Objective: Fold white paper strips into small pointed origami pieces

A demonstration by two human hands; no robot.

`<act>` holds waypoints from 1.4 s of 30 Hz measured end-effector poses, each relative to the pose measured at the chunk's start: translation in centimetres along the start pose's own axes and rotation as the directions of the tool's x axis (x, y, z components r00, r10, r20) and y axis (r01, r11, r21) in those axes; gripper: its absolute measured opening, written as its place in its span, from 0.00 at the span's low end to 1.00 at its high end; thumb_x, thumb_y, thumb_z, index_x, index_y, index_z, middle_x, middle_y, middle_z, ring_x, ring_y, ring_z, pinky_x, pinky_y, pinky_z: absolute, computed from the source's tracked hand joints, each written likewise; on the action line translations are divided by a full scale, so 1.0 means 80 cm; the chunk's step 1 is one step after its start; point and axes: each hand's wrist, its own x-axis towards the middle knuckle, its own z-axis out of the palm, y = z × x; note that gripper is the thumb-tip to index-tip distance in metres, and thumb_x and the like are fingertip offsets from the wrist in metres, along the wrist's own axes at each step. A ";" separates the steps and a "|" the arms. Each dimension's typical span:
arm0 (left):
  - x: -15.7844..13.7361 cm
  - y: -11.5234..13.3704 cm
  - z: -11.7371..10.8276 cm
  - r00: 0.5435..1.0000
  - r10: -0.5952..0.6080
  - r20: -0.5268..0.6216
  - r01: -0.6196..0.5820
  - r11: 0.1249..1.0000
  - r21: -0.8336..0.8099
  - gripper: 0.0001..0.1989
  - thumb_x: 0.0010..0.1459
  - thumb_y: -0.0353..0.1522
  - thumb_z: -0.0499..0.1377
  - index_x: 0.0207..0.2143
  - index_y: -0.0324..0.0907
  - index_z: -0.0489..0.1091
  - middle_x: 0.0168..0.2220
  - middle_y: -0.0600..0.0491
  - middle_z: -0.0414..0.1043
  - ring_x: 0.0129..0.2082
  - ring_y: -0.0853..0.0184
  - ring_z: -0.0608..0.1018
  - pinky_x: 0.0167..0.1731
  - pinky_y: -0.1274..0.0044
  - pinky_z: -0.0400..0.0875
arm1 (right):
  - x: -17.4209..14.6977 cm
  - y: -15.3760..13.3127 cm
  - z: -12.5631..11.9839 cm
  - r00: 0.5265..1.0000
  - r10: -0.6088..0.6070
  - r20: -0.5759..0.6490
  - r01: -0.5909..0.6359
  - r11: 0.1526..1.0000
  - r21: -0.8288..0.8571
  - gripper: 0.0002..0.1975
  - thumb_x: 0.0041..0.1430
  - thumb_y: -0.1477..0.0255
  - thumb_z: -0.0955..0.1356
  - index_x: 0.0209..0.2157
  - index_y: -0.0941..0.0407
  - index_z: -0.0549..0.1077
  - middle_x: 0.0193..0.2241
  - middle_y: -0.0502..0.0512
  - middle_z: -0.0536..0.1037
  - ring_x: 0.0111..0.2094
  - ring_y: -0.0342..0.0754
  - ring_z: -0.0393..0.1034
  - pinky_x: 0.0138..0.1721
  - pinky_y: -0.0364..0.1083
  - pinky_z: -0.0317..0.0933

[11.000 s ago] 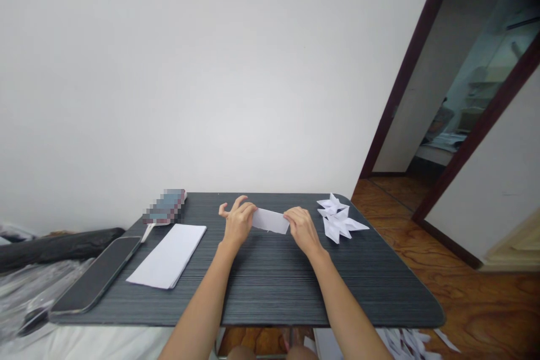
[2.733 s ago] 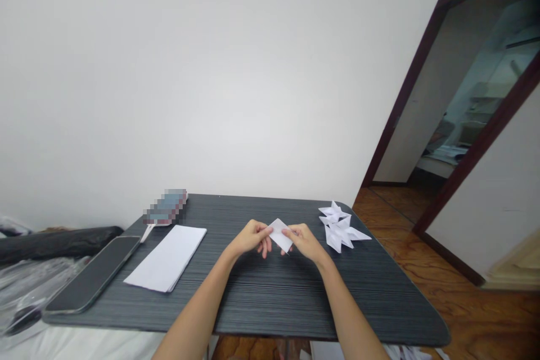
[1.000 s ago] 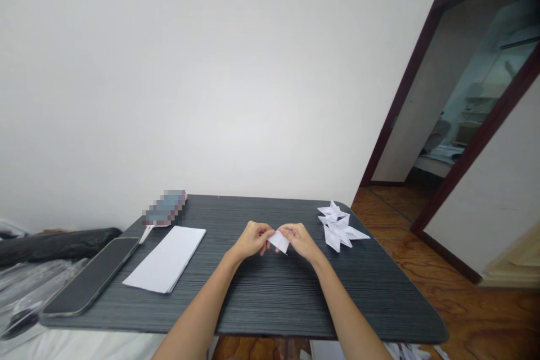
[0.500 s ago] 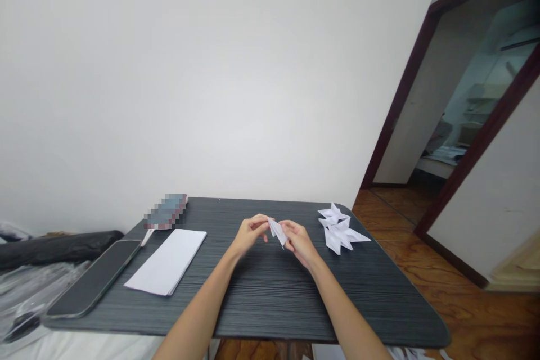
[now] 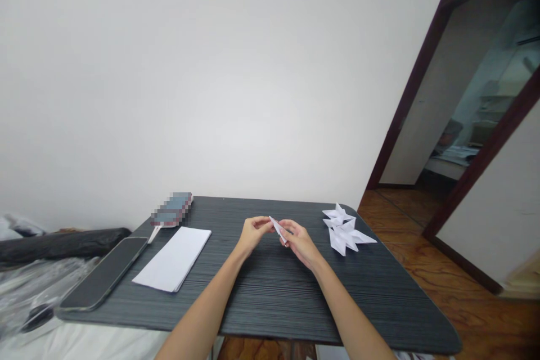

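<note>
Between my two hands, above the middle of the dark table [image 5: 261, 298], is a small folded white paper [image 5: 277, 229], tilted and seen nearly edge-on. My left hand [image 5: 255, 230] pinches its upper left end with thumb and fingertips. Closed around its lower right part is my right hand [image 5: 296, 238], the thumb lying along the paper. Several folded white paper pieces with pointed tips [image 5: 342, 230] lie in a cluster to the right of my right hand. A stack of white paper sheets [image 5: 172, 259] rests to the left of my left arm.
A phone [image 5: 105, 274] lies at the table's left edge. Behind the sheets is a blurred-out object [image 5: 172, 210] with a white strap. Clear plastic and a black roll [image 5: 63, 244] lie left of the table. A white wall stands behind; a doorway [image 5: 455, 95] opens at right.
The folded paper has turned and now shows a narrower side. My left fingers have closed in on it. The whole view has shifted slightly, moving the table contents rightward.
</note>
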 end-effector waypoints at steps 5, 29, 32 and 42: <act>-0.001 0.002 -0.001 0.999 0.012 0.034 -0.013 1.000 0.010 0.14 0.43 0.35 0.59 0.31 0.33 0.71 0.30 0.47 0.73 0.30 0.64 0.74 0.35 0.73 0.68 | 0.002 0.005 -0.003 0.999 -0.024 -0.025 0.022 0.997 -0.080 0.14 0.42 0.66 0.68 0.31 0.57 0.65 0.26 0.50 0.69 0.17 0.37 0.60 0.18 0.40 0.50; 0.001 -0.016 -0.004 0.993 0.077 0.094 -0.106 0.928 0.358 0.08 0.45 0.33 0.56 0.25 0.36 0.64 0.24 0.54 0.66 0.25 0.72 0.70 0.27 0.80 0.64 | 0.000 0.001 -0.013 0.989 -0.151 0.000 0.117 0.767 -0.631 0.09 0.44 0.65 0.65 0.27 0.56 0.66 0.31 0.51 0.69 0.34 0.48 0.61 0.33 0.45 0.52; -0.001 -0.021 -0.006 0.992 0.066 0.110 -0.114 0.847 0.520 0.07 0.47 0.32 0.54 0.29 0.37 0.63 0.24 0.55 0.64 0.23 0.73 0.67 0.25 0.81 0.63 | -0.002 0.007 -0.016 0.987 -0.162 -0.014 0.069 0.497 -0.865 0.08 0.45 0.65 0.64 0.23 0.56 0.68 0.30 0.51 0.71 0.36 0.50 0.60 0.35 0.48 0.47; -0.014 -0.012 -0.013 0.854 0.014 0.520 -0.440 0.552 0.708 0.18 0.46 0.35 0.57 0.42 0.43 0.65 0.44 0.48 0.59 0.45 0.62 0.62 0.45 0.71 0.55 | 0.006 0.036 -0.023 0.976 -0.195 -0.094 -0.043 0.251 -0.967 0.07 0.49 0.68 0.62 0.26 0.56 0.67 0.24 0.50 0.70 0.32 0.47 0.62 0.32 0.45 0.42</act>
